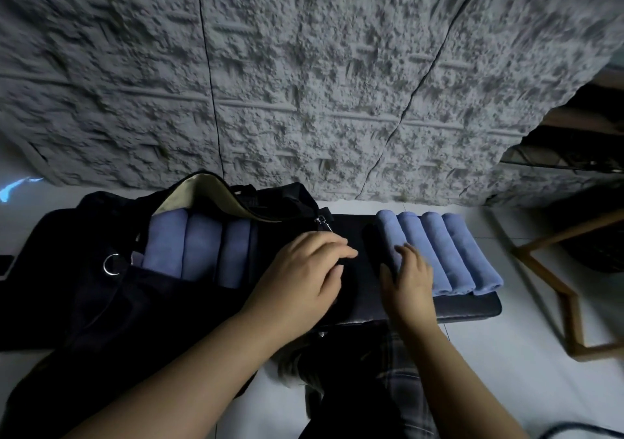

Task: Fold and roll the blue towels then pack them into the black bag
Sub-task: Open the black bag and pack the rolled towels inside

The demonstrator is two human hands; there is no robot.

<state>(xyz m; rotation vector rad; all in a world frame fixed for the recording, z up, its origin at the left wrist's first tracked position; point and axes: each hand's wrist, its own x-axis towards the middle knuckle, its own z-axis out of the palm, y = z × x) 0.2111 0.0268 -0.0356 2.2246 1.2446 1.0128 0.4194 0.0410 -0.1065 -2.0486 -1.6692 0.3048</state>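
Left hand (304,269): palm down, fingers loosely curled and close together, resting on the dark surface at the right end of the black bag (101,303); pinching anything or not: cannot tell. Forearm entering from lower left, crossing over the bag's near side.

Right hand (410,278): palm down, fingers straight and slightly spread, fingertips laid on the nearest rolled towel, thumb held out toward the left hand. Forearm entering from lower right. Both hands close together, not touching.

Count of rolled blue towels in bag (199,249): three visible, side by side, just left of the left hand, inside the open mouth under a tan-lined flap (202,195). Count of rolled blue towels outside bag (449,253): four, side by side and touching, under and right of the right hand, on a dark pad (472,305).

Surroundings: metal clip (323,222) just beyond the left fingertips; metal ring (112,264) on the bag, well left of that hand. Wooden frame (553,290) on the pale floor, far right of the right hand. Rough grey textured wall (304,67) beyond both hands. Plaid fabric (398,371) between the forearms.
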